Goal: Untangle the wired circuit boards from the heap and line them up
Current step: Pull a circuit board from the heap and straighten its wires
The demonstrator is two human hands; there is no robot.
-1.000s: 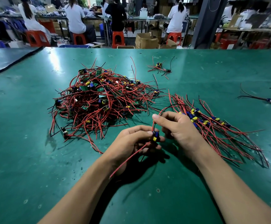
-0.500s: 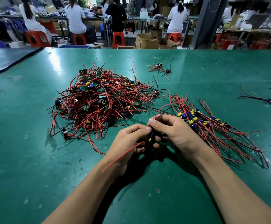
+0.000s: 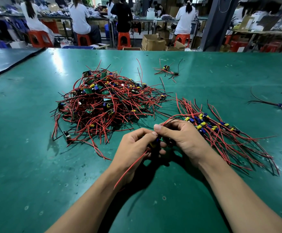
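Head view: both hands met over the near middle of the dark green rubber-matted table (image 3: 35, 165). The left hand (image 3: 135, 145) curled round a small wired circuit board with a blue and yellow component (image 3: 156, 141). The right hand (image 3: 184, 137) pinched that board's leads just above it, thumb tip against the left forefinger. One long red lead (image 3: 130, 169) trailed from the grip back toward the person. Another red lead and a black one arched away from the right fingertips toward the right.

The tangled heap of red-wired green boards (image 3: 106, 101) lay ahead and to the left, apart from both hands and nearer the left one. The lined-up row of sorted boards with yellow and blue parts (image 3: 221, 132) lay just beside the right hand. Its wires ran on a slant from far left to near right, and its boards formed a band across them. I judged that the held board belonged at the near end of that band, wires laid along the same slant, with the right hand better placed to set it down.

No container stood on the table. Brown cardboard cartons (image 3: 153, 42) sat on the floor beyond its far edge, and what they held could not be told.
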